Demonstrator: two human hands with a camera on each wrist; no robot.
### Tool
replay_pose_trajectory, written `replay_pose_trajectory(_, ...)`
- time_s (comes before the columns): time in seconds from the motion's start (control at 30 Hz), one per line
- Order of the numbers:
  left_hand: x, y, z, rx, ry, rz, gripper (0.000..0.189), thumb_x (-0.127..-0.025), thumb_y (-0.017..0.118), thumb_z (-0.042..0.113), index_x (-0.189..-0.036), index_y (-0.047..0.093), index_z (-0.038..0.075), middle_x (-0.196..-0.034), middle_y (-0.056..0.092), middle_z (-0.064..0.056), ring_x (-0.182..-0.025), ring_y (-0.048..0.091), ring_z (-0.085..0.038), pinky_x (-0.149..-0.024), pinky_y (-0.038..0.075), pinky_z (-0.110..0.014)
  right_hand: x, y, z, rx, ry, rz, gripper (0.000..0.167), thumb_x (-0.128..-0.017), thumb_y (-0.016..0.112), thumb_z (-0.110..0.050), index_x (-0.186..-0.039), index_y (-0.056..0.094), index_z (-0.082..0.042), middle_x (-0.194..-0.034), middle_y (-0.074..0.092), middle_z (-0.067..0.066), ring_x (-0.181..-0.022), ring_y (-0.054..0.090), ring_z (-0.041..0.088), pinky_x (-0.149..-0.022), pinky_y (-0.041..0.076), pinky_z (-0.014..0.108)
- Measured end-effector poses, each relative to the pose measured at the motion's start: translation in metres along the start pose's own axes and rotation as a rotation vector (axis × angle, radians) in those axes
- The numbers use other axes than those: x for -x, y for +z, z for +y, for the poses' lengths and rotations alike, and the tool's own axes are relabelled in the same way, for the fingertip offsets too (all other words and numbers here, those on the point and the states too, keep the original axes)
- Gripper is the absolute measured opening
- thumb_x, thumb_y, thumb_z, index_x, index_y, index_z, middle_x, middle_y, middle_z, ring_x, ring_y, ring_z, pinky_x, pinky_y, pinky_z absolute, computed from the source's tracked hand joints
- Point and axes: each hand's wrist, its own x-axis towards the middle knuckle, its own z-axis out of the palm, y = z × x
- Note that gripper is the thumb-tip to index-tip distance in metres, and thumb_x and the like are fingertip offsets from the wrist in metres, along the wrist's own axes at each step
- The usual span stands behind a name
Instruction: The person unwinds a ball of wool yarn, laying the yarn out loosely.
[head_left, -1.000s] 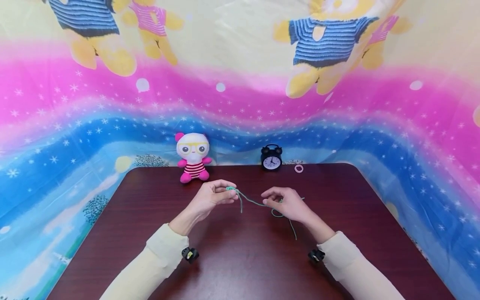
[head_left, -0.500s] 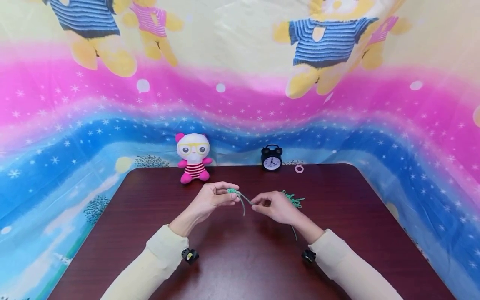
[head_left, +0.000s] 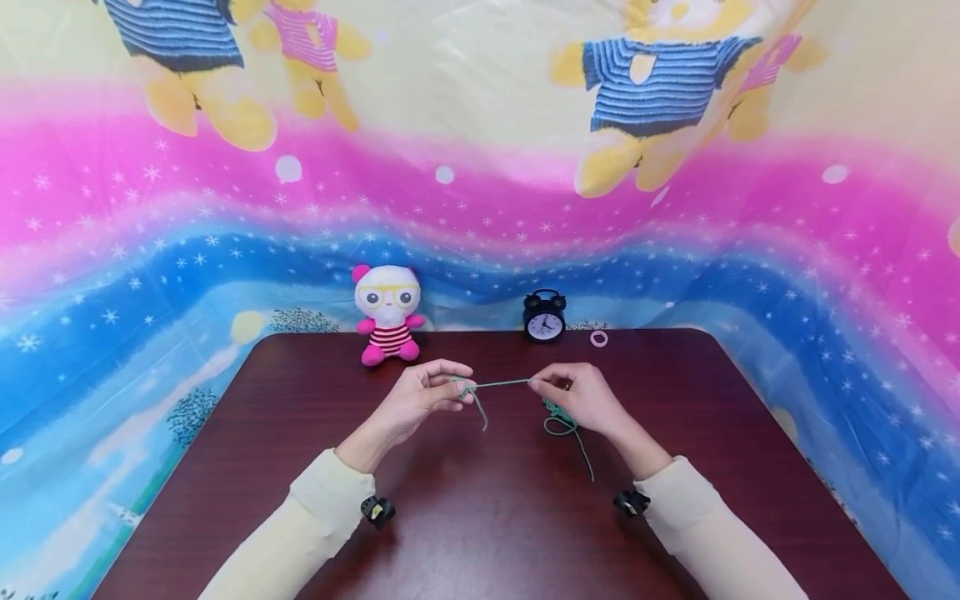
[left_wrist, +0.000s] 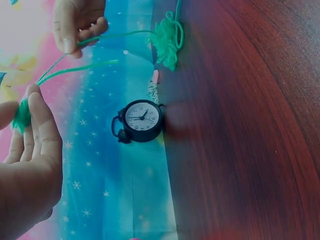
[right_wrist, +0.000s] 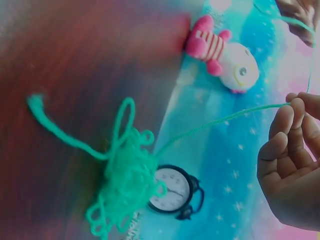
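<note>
My left hand (head_left: 412, 400) pinches a small wound bundle of green yarn (left_wrist: 22, 117) between thumb and fingers, and a short loose tail droops from it. A strand stretches nearly level across to my right hand (head_left: 581, 396), whose thumb and fingertips pinch it. From those fingertips the yarn runs on to a loopy tangle of green yarn (right_wrist: 127, 180), which dangles below the right hand with a frayed end sticking out. In the head view the right hand partly covers this tangle.
A pink and white panda plush (head_left: 388, 317) sits at the back of the dark red-brown table (head_left: 465, 533). Farther right stand a black alarm clock (head_left: 543, 317) and a small pink ring (head_left: 597, 338). A printed cloth (head_left: 480, 200) hangs behind the table.
My right hand moved left toward the left hand, then drew back right and slightly up. The slack strand between the hands is now taut. The left hand stays nearly in place.
</note>
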Motion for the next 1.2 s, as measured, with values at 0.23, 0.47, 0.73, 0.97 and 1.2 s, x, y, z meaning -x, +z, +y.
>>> replay_pose_trajectory(0.23, 0.001, -0.002, 0.001, -0.005, 0.015, 0.013, 0.025, -0.096, 0.062, 0.004, -0.116, 0.061, -0.011, -0.088, 0.074, 0.0, -0.083, 0.073, -0.012, -0.084, 0.061, -0.033, -0.002, -0.019, -0.001, -0.014, 0.027, 0.094, 0.015, -0.094, 0.07, -0.035, -0.099, 0.077, -0.024, -0.078, 0.071, 0.007, -0.067, 0.061, 0.014, -0.057, 0.05, 0.027)
replay_pose_trajectory(0.47, 0.001, -0.002, 0.002, -0.007, 0.016, 0.009, 0.031, -0.095, 0.062, 0.004, -0.122, 0.059, -0.012, -0.089, 0.073, 0.003, -0.083, 0.072, -0.012, -0.082, 0.06, -0.029, -0.003, -0.034, -0.001, -0.028, 0.071, 0.159, 0.02, -0.094, 0.069, -0.038, -0.1, 0.077, -0.021, -0.079, 0.072, 0.01, -0.068, 0.064, 0.018, -0.058, 0.052, 0.029)
replay_pose_trajectory(0.73, 0.001, -0.004, 0.002, -0.04, -0.004, 0.002, 0.036, -0.094, 0.062, 0.003, -0.125, 0.058, -0.015, -0.087, 0.073, 0.002, -0.084, 0.072, -0.013, -0.081, 0.06, -0.028, -0.003, -0.044, 0.003, -0.027, 0.067, 0.244, 0.027, -0.095, 0.067, -0.039, -0.103, 0.077, -0.016, -0.079, 0.071, 0.012, -0.068, 0.063, 0.017, -0.056, 0.049, 0.029)
replay_pose_trajectory(0.97, 0.002, -0.005, 0.002, -0.063, -0.011, -0.028, 0.034, -0.092, 0.064, 0.0, -0.12, 0.056, -0.018, -0.091, 0.073, 0.004, -0.082, 0.068, -0.011, -0.085, 0.059, -0.03, -0.003, -0.05, 0.003, -0.042, 0.088, 0.291, 0.027, -0.095, 0.067, -0.038, -0.105, 0.077, -0.015, -0.082, 0.071, 0.015, -0.066, 0.061, 0.01, -0.051, 0.045, 0.028)
replay_pose_trajectory(1.2, 0.003, -0.006, 0.001, -0.123, -0.014, -0.056, 0.039, -0.091, 0.063, 0.001, -0.128, 0.058, -0.011, -0.09, 0.071, 0.007, -0.086, 0.065, -0.011, -0.084, 0.057, -0.029, -0.003, -0.055, 0.006, -0.039, 0.083, 0.336, 0.025, -0.096, 0.068, -0.034, -0.105, 0.077, -0.012, -0.081, 0.071, 0.017, -0.062, 0.059, 0.01, -0.05, 0.043, 0.027)
